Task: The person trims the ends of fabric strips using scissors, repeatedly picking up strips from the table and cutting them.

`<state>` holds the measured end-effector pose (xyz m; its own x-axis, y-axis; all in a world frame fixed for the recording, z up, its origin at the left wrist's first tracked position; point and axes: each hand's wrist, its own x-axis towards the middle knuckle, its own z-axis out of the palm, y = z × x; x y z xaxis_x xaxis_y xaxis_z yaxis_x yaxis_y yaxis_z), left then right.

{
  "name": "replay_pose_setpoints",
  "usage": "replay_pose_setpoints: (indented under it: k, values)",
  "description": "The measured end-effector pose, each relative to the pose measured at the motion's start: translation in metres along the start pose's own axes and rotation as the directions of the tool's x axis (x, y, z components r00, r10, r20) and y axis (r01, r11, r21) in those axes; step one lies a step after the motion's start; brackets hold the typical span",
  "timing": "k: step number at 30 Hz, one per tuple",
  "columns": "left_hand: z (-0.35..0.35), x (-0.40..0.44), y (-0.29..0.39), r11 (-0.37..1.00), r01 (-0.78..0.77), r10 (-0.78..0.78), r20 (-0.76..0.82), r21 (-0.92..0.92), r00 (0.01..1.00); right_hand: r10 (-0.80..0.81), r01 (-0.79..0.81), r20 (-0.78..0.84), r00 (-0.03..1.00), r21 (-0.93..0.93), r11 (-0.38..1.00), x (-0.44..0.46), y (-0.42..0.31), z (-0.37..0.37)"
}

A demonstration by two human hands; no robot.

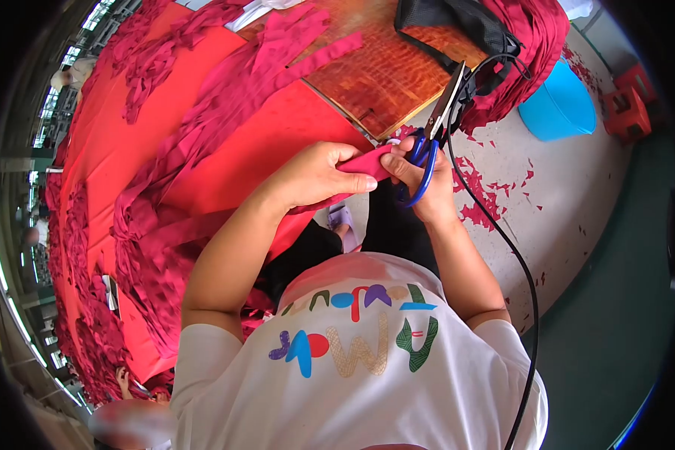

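Note:
My left hand (pixel 324 178) is closed on a crimson fabric strip (pixel 366 163), its thumb lying along the cloth. A pair of scissors (pixel 425 159) with blue handles is in my right hand (pixel 433 187). The metal blades point up and away from me, clear of the strip. My right thumb also presses the strip's right end, so both hands meet at the cloth in front of my body. Part of the strip hangs below my left wrist. Long crimson strips (pixel 225 97) lie in tangled lengths over the red-covered table (pixel 240 176) beside my left arm.
A wooden board (pixel 382 71) forms the table's far corner, with a black bag (pixel 457 30) on it. Beyond are bundled crimson cloth (pixel 536 45), a blue bucket (pixel 559 105) and a red stool (pixel 626 112). Scraps litter the floor. A black cable (pixel 514 247) runs past my right arm.

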<state>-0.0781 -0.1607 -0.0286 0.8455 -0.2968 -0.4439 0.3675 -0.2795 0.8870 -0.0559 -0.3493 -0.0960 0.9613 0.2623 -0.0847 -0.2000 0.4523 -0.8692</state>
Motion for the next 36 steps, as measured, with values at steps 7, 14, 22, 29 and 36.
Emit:
replay_pose_setpoints:
  k: [7, 14, 22, 29, 36]
  values:
    - [-0.005, 0.024, -0.007, 0.997, 0.014, -0.019, -0.071, -0.077, 0.997, -0.007, 0.004, -0.02, 1.0, -0.137, 0.991, 0.007, -0.005, -0.006]
    - [-0.019, 0.025, -0.014, 0.949, 0.034, -0.06, -0.075, -0.313, 0.995, -0.034, 0.023, -0.074, 0.997, -0.144, 0.989, 0.007, -0.01, -0.019]
    - [-0.002, 0.019, -0.006, 0.991, -0.006, -0.006, -0.089, -0.135, 0.996, -0.01, 0.0, -0.058, 0.998, -0.174, 0.985, 0.001, -0.021, 0.001]
    - [0.0, 0.008, 0.009, 0.954, -0.01, 0.107, -0.309, 0.299, 0.945, -0.161, 0.142, -0.002, 0.987, -0.468, 0.872, 0.024, -0.026, 0.008]
    - [-0.027, 0.036, 0.006, 0.99, 0.022, 0.011, -0.237, 0.136, 0.972, -0.102, 0.093, 0.065, 0.993, -0.951, 0.296, 0.07, -0.059, 0.037]
